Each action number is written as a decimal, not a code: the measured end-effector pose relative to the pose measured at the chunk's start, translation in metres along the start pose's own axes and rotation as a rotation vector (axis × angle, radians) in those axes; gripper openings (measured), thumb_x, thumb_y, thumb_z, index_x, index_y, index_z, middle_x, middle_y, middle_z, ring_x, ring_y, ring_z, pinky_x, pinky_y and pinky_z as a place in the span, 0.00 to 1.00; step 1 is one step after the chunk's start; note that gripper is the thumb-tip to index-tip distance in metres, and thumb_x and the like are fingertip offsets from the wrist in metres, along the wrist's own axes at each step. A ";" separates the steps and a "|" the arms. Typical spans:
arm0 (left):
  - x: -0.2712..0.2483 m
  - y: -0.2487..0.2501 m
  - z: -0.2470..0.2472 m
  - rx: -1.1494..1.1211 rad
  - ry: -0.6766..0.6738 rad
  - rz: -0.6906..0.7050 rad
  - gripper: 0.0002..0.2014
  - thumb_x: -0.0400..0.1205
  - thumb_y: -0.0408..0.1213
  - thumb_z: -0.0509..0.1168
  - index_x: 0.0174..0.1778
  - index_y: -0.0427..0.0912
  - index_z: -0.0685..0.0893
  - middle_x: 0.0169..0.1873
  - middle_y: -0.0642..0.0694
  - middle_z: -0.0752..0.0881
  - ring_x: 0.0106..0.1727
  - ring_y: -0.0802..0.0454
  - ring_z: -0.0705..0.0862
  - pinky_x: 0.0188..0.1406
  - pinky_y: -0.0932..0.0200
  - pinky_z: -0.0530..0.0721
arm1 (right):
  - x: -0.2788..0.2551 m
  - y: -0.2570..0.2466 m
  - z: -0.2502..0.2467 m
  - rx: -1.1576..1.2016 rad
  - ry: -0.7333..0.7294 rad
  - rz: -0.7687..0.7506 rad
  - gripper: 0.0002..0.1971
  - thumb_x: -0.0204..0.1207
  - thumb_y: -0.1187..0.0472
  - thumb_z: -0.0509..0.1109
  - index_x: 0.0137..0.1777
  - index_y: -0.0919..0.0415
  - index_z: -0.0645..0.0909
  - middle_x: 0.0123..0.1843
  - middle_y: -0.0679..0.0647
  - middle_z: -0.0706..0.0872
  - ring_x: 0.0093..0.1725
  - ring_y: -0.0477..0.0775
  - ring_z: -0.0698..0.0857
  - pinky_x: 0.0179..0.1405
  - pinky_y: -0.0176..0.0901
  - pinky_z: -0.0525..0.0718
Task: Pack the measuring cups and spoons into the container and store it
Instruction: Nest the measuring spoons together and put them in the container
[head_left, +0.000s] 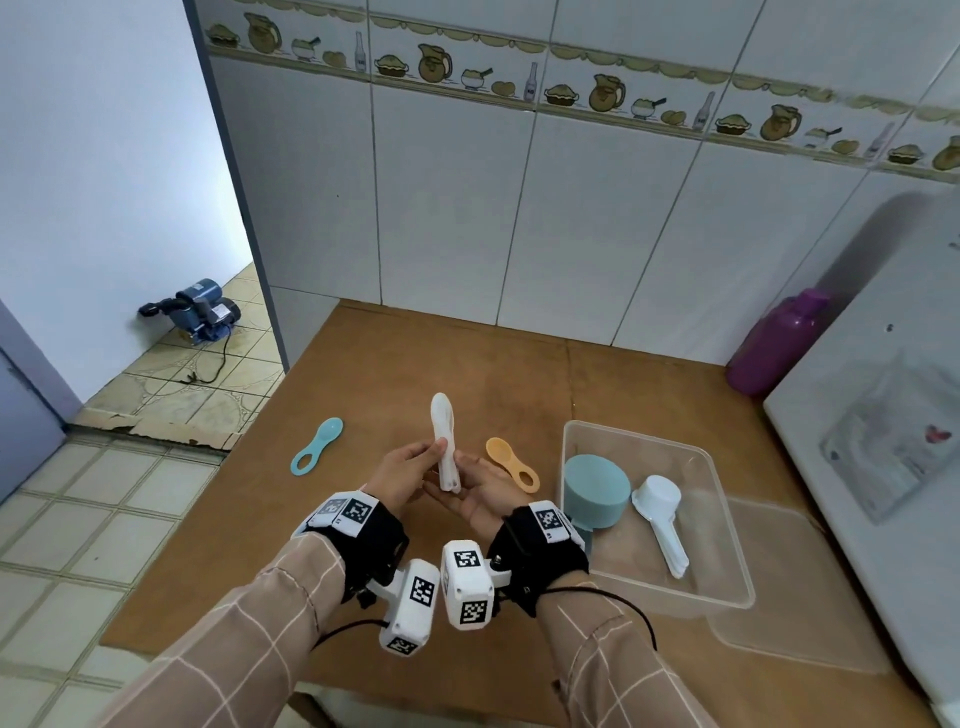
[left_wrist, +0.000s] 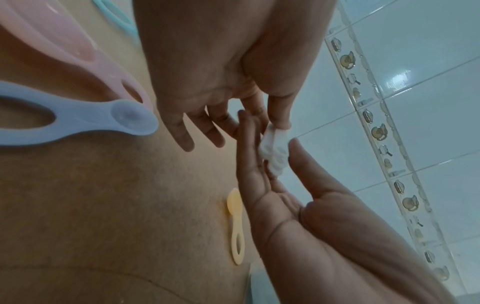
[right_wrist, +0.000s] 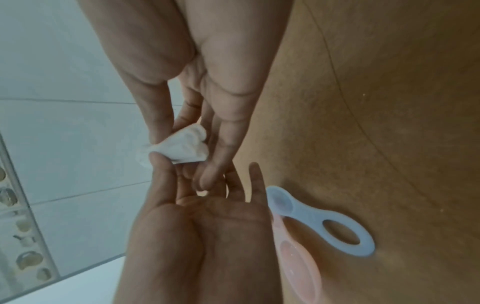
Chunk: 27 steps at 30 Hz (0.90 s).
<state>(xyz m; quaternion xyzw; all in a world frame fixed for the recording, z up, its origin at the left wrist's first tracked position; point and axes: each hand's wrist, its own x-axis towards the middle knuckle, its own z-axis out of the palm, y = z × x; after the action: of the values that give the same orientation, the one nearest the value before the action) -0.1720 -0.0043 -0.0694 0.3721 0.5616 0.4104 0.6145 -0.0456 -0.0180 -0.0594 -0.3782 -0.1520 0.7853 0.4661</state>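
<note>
Both hands hold a white stack of measuring spoons (head_left: 445, 441) upright over the middle of the table. My left hand (head_left: 434, 454) pinches its lower half with the thumb on top, and my right hand (head_left: 464, 467) pinches the bottom end from the right. The wrist views show the white stack (left_wrist: 275, 150) (right_wrist: 182, 147) between both thumbs and fingers. A clear container (head_left: 727, 566) to the right holds a teal cup (head_left: 595, 491) and white cups (head_left: 658, 512). Loose on the table lie a teal spoon (head_left: 317, 453), an orange spoon (head_left: 511, 464), a lavender spoon (right_wrist: 319, 222) and a pink spoon (right_wrist: 298, 265).
The clear lid (head_left: 795, 587) lies flat right of the container. A purple bottle (head_left: 779, 348) stands at the back right beside a white appliance (head_left: 883, 415). The brown table (head_left: 415, 364) meets the tiled wall behind. Tiled floor drops away on the left.
</note>
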 end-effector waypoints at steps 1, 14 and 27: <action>0.000 -0.001 0.001 -0.016 -0.006 -0.013 0.10 0.81 0.46 0.65 0.40 0.46 0.87 0.32 0.42 0.84 0.28 0.53 0.79 0.33 0.61 0.71 | 0.000 0.001 0.000 0.024 -0.006 -0.002 0.05 0.82 0.70 0.62 0.54 0.71 0.76 0.46 0.69 0.85 0.38 0.61 0.92 0.38 0.51 0.91; 0.006 -0.008 0.009 0.130 -0.019 0.060 0.14 0.85 0.44 0.59 0.39 0.46 0.86 0.31 0.46 0.83 0.34 0.54 0.79 0.39 0.60 0.76 | -0.006 -0.001 -0.008 0.015 0.081 -0.044 0.05 0.79 0.73 0.65 0.42 0.69 0.77 0.31 0.64 0.89 0.27 0.55 0.89 0.28 0.41 0.89; 0.003 -0.007 0.007 0.095 -0.035 0.062 0.15 0.85 0.45 0.58 0.42 0.43 0.87 0.29 0.44 0.81 0.31 0.52 0.77 0.36 0.60 0.77 | -0.010 -0.005 -0.006 -0.064 0.070 -0.034 0.02 0.79 0.73 0.65 0.49 0.70 0.78 0.34 0.65 0.90 0.30 0.57 0.91 0.36 0.47 0.92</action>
<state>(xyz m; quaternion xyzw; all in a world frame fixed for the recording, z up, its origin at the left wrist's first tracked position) -0.1643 -0.0047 -0.0765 0.4253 0.5578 0.3957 0.5927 -0.0354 -0.0247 -0.0564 -0.4176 -0.1670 0.7584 0.4718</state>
